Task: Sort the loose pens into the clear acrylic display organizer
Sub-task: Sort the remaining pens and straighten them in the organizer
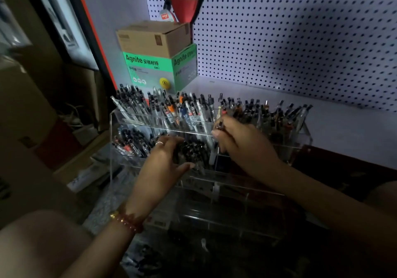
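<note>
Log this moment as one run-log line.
stage: sorting | left hand: on dark pens, middle tier, grip unclear | right hand: pinches pen near upper row | organizer: upper row crowded

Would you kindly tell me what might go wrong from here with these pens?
The right hand pinches a pen beside the crowded back row; pushing it in may knock its leaning neighbours askew. The left hand touches the dark pens in the organizer; shifting it could spill them.
</note>
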A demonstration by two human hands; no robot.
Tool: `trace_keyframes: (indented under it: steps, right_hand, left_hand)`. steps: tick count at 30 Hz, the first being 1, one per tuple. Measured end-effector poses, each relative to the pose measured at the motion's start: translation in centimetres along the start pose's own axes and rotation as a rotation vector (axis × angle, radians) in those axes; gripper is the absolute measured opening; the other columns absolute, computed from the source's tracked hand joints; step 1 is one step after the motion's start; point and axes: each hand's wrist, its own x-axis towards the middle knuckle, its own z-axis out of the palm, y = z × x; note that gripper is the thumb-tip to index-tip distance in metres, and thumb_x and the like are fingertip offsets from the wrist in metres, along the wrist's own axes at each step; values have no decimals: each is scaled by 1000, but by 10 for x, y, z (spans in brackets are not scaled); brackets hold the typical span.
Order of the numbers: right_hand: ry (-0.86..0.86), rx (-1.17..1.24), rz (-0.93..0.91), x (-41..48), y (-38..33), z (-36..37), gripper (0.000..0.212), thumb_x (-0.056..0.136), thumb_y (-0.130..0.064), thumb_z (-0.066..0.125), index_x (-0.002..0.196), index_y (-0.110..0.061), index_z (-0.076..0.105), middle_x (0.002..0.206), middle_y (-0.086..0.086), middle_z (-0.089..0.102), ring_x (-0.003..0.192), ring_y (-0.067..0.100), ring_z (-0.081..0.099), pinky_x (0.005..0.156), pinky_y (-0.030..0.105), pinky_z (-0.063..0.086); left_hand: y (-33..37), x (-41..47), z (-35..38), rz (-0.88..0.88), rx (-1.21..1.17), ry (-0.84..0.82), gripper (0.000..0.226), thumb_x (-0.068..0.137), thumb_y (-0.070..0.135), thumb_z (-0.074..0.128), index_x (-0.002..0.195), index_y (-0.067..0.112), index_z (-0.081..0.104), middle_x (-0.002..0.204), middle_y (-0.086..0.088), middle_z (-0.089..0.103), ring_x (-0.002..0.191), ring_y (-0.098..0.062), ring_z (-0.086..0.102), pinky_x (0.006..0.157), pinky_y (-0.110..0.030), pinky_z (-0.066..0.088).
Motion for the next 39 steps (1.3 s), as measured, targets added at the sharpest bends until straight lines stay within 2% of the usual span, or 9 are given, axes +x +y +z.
trace_keyframes:
  steps: [3,7,14,17,21,26,32,35,39]
  right_hand:
    - [-89,-93,60,-2,7,14,17,98,-34,43,90,-20,48,72,0,66,62,17,62,58,31,48]
    - [-97,-27,105,1,12,25,27,96,-33,48,71,-28,40,70,-2,67,63,13,62,61,30,46]
    - [-99,-173,141,7,17,42,36,94,-41,50,68,-18,57,71,0,63,70,19,60,67,34,49]
    - [-98,-183,114,8,19,45,38,94,-40,51,63,-18,52,61,-3,51,64,18,53,59,30,39]
    - [-138,-194,95,10,15,43,42,94,-38,53,59,-17,43,55,-8,36,56,14,40,57,27,29]
    - [-166,-183,144,12,13,44,46,95,-37,52,55,-18,38,56,-4,39,54,12,38,58,28,30]
    - [-202,-205,130,4,6,48,35,96,-37,49,66,-18,49,62,-5,44,64,15,45,62,27,34]
    - [-212,-196,160,4,13,49,42,97,-37,47,60,-18,46,58,-6,40,64,15,45,62,27,33]
    - [-209,-232,165,5,17,49,48,96,-38,49,53,-20,38,54,-7,37,57,16,41,58,26,28]
  left_hand:
    - [5,-3,7,-29,-50,-1,63,72,17,80,127,14,52,121,0,40,97,-11,51,95,-27,46]
    - [13,-7,16,-108,-162,62,70,70,12,81,129,12,44,121,3,36,102,-12,50,94,-26,46]
    - [19,-14,27,-196,-183,131,69,77,15,76,131,9,34,129,-4,39,101,-5,41,79,-3,29]
    - [21,-17,30,-195,-202,136,72,78,13,75,133,6,31,126,-2,37,105,-4,39,75,6,28]
    - [23,-19,32,-242,-205,115,73,81,16,73,137,5,27,133,-8,39,109,-4,38,84,-12,32]
    - [23,-21,37,-339,-106,85,71,78,24,73,134,7,34,130,-10,45,122,-27,43,101,-37,35]
    - [25,-23,40,-360,-90,-3,74,81,22,67,143,16,27,136,-1,47,129,-23,40,112,-42,17]
    - [21,-22,41,-343,-179,19,76,78,16,70,143,15,31,134,-2,49,126,-24,44,110,-52,27]
    - [21,-21,43,-339,-247,44,74,75,12,73,139,12,35,129,-4,51,122,-23,46,103,-49,38]
